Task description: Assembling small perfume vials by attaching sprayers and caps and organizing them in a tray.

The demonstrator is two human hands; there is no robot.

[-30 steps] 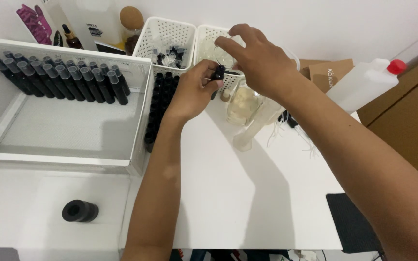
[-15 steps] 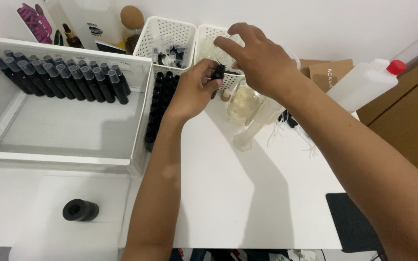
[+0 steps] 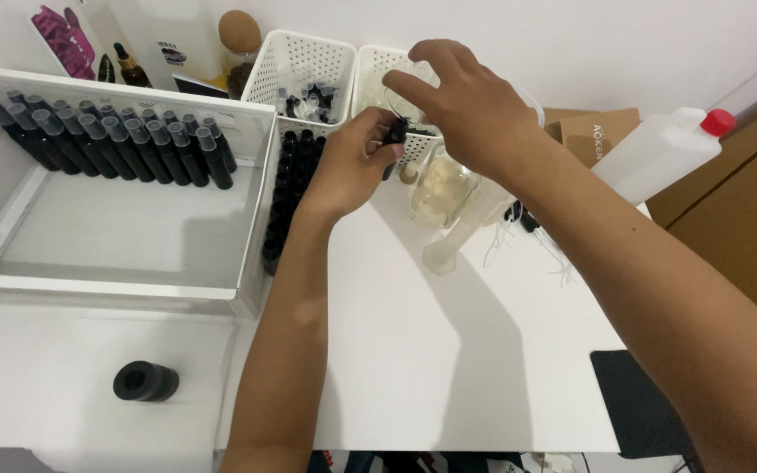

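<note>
White bench seen from above, things crowded at far side. Large clear tray at left, with a row of dark vials lined along its far wall. Just right of the tray, a column of black bottles is laid in a line, near to far. Two white perforated baskets at far centre: left basket filled with small dark caps, right basket partly hidden by the hands. White plastic jug with red cap lying tilted at far right, a brown cardboard box beside it. Glass jar of pale stuff on the bench under the right forearm. Dark mat at near right edge. Black short cylinder on the lower white surface, near left, well apart from everything.

Small black bottle is held at far centre, above the bench in front of the right basket. Left hand is closed around the bottle's lower part. Right hand is curled over the bottle's top, fingertips pinched at it; whether the cap is gripped cannot be told.
</note>
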